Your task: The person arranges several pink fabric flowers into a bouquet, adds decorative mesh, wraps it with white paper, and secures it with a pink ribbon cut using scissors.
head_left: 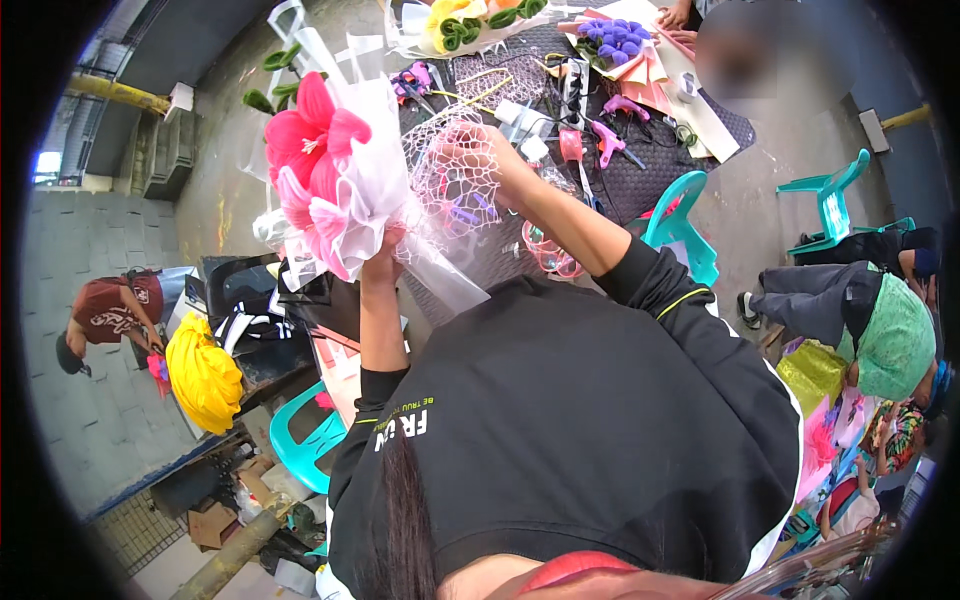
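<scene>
My left hand (384,260) is closed round the lower part of a bouquet (318,135) of large pink fuzzy flowers with white wrapping. The bouquet leans up and to the left, and green curled stems (277,75) stick out at its far end. My right hand (488,158) pinches a piece of white mesh netting (425,150) to the right of the flowers. The netting spreads down over my fingers and partly hides them. A translucent white wrapping strip (440,268) trails from the bouquet toward my chest.
A dark quilted table (640,185) ahead carries pink glue guns (607,143), a purple flower bouquet (612,42) and a yellow flower bouquet (462,22). Teal chairs (690,225) stand close by. Other people are at the left, right and far side; a yellow bundle (203,375) lies left.
</scene>
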Available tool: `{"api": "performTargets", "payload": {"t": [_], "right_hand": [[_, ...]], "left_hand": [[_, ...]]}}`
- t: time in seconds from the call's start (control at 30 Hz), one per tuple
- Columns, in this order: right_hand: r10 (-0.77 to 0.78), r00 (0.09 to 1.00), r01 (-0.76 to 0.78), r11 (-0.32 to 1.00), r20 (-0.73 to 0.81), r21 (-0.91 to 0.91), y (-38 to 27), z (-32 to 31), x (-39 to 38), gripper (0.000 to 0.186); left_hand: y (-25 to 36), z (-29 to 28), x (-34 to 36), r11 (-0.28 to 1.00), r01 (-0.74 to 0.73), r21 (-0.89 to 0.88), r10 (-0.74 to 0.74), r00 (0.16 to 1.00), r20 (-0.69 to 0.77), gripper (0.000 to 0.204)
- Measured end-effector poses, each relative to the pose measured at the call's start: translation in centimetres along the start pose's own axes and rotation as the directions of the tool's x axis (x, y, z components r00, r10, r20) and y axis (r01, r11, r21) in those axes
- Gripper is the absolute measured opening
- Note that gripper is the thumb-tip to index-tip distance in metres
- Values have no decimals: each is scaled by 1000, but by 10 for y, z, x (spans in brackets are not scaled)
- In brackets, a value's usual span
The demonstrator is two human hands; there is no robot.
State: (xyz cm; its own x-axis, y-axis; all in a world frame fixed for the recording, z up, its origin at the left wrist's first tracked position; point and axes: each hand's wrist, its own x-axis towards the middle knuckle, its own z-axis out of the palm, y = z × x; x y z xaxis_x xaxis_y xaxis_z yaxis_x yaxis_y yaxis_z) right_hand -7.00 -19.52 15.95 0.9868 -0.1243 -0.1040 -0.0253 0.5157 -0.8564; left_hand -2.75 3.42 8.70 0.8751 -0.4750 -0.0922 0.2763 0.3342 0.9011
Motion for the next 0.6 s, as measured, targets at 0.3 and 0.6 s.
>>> {"api": "performTargets", "payload": {"t": [0.3, 0.6], "right_hand": [[-89, 995, 92, 991, -37, 97, -9, 26, -10, 11], [-40, 998, 38, 998, 45, 45, -22, 21, -13, 22]], "left_hand": [[5, -5, 6, 983, -124, 139, 110, 988, 104, 95], [-1, -16, 14, 992, -99, 81, 90, 990, 105, 88]]}}
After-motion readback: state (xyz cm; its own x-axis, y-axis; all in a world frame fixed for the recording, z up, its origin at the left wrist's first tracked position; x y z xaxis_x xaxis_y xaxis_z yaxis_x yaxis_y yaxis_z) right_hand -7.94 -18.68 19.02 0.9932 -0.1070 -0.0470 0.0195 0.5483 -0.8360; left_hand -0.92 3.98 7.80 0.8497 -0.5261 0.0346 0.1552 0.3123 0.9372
